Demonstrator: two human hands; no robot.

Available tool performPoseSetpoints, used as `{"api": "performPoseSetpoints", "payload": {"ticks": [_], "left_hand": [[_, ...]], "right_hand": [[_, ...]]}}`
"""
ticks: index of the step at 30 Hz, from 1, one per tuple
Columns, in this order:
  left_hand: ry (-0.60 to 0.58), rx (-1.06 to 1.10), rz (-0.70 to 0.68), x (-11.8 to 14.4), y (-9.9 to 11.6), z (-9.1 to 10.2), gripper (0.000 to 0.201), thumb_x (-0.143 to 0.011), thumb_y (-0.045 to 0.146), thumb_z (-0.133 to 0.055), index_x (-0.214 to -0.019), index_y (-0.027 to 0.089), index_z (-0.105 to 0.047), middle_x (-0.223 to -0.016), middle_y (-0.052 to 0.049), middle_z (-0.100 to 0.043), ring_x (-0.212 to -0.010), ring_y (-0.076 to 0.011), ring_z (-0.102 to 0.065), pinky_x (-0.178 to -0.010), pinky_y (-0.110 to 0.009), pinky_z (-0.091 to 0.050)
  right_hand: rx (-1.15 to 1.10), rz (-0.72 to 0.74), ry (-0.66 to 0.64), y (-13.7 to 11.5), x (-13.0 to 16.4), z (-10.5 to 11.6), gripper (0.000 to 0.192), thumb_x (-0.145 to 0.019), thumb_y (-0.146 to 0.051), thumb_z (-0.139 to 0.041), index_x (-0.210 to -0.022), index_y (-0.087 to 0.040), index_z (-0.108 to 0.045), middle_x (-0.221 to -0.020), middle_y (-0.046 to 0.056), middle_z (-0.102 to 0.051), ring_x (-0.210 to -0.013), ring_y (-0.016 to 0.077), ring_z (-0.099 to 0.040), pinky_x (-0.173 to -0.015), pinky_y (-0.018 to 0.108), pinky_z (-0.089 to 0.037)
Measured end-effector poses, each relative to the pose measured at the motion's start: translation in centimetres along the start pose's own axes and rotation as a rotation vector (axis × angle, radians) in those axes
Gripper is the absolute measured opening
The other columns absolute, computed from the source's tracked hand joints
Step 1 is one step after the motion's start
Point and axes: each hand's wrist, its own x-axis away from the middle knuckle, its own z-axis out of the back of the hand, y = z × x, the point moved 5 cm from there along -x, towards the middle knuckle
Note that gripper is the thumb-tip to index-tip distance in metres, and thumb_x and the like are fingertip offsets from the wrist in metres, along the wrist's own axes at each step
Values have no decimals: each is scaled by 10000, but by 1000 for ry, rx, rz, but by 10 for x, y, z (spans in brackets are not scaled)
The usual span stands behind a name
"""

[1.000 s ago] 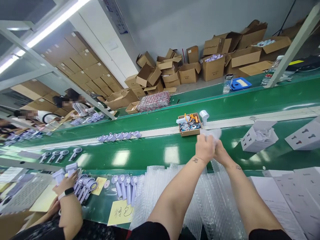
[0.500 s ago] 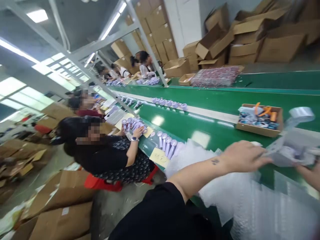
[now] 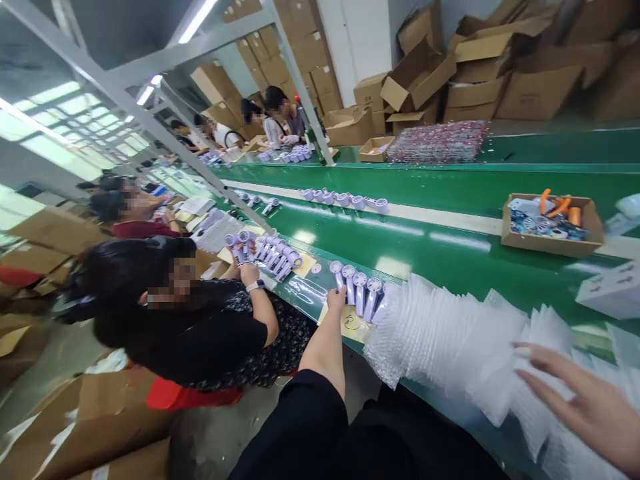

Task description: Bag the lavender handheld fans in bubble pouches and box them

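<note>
My left hand [image 3: 337, 298] is closed around the handle of the leftmost purple handheld fan [image 3: 337, 269] in a short row. Several like fans [image 3: 360, 287] lie beside it, handles toward me, partly over a yellow paper note [image 3: 351, 325]. My right hand [image 3: 575, 393] reaches in from the right edge with its fingers apart, over a long row of clear bubble-wrap bags [image 3: 440, 327]. Its fingertips are at the bags; whether they grip one is hard to tell. A white box [image 3: 611, 290] rests on the green belt beyond the bags.
A cardboard tray [image 3: 553, 247] of blue-printed items and orange pieces stands at right. More purple fans [image 3: 345, 199] line the white strip. To the left, a seated co-worker [image 3: 200, 320] handles fans. A slanting metal post [image 3: 300, 87] rises past the belt; stacked cartons [image 3: 420, 73] stand behind.
My left hand has left the white box and moved left to the fan row, closing on a fan. My right hand has come back over the bubble bags. The box now sits on the belt.
</note>
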Motion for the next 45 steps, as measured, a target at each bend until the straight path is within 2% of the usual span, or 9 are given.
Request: {"api": "performPoseSetpoints", "payload": {"ticks": [5, 9, 13, 17, 19, 23, 28, 33, 45], "left_hand": [[-37, 109, -79, -5, -6, 15, 312, -804, 399, -517, -643, 136, -570, -673, -89, -605, -763, -226, -607, -629, -285, -455], [-164, 278, -173, 46, 12, 2, 413, -783, 541, -425, -674, 156, -528, -587, -11, -546, -526, -134, -533, -498, -236, -407], [-783, 506, -186, 181, 37, -53, 422, -664, 564, -617, -692, 149, -547, -529, 27, -522, -417, -83, -455, -407, -199, -344], [-1563, 142, -353, 335, 51, -106, 461, -714, 593, -594, -727, 133, -578, -534, 6, -551, -424, -100, -499, -409, -215, -399], [-1767, -73, -483, 384, 60, -135, 490, -789, 605, -489, -732, 128, -585, -575, -18, -575, -472, -117, -534, -460, -244, -447], [-1374, -354, -1110, 434, 106, -214, 430, -910, 452, -359, -773, 139, -621, -752, -70, -636, -732, -164, -592, -693, -301, -489], [-955, -797, -1912, 499, 114, -302, 264, -839, 276, -541, -1030, 107, -608, -1101, -154, -592, -1103, -279, -473, -882, -390, -425], [-1015, -1010, -1996, 496, 93, -337, 185, -831, 104, -480, -912, 62, -641, -944, -188, -616, -955, -268, -546, -768, -367, -445], [-1022, -988, -2063, 482, 105, -335, 177, -840, 96, -447, -898, 65, -611, -925, -175, -617, -932, -254, -567, -784, -373, -455]], "right_hand": [[-236, -170, -272, -53, 65, -62, 223, -808, -423, -580, -913, -242, -660, -901, 73, -699, -821, 230, -652, -720, 317, -513], [-636, -513, -247, -66, 98, -82, 240, -856, -434, -543, -806, -207, -605, -624, 3, -617, -566, 139, -576, -517, 239, -445], [-1273, -690, 202, -53, 100, -76, 236, -809, -422, -629, -930, -220, -608, -864, 29, -683, -724, 149, -636, -651, 271, -500], [-1637, -609, 510, -32, 118, -48, 427, -757, -512, -651, -1066, -219, -620, -1064, 71, -675, -980, 239, -628, -845, 405, -509], [-1638, -656, 689, -14, 148, -29, 430, -762, -530, -632, -1029, -193, -647, -929, 63, -705, -869, 233, -658, -793, 399, -542], [-1536, -793, 1006, 19, 227, 1, 347, -722, -412, -715, -980, -186, -658, -923, 44, -711, -743, 178, -666, -688, 315, -582], [-1476, -919, 936, 39, 284, -4, 429, -667, -330, -779, -1049, -226, -612, -888, 27, -715, -717, 195, -677, -645, 317, -586], [-1572, -925, 891, 50, 290, -14, 361, -709, -356, -746, -1029, -266, -602, -961, 20, -702, -838, 214, -676, -684, 331, -583], [-1656, -789, 637, 78, 248, 7, 292, -796, -337, -661, -1059, -246, -574, -879, 28, -673, -773, 189, -651, -605, 298, -545]]}}
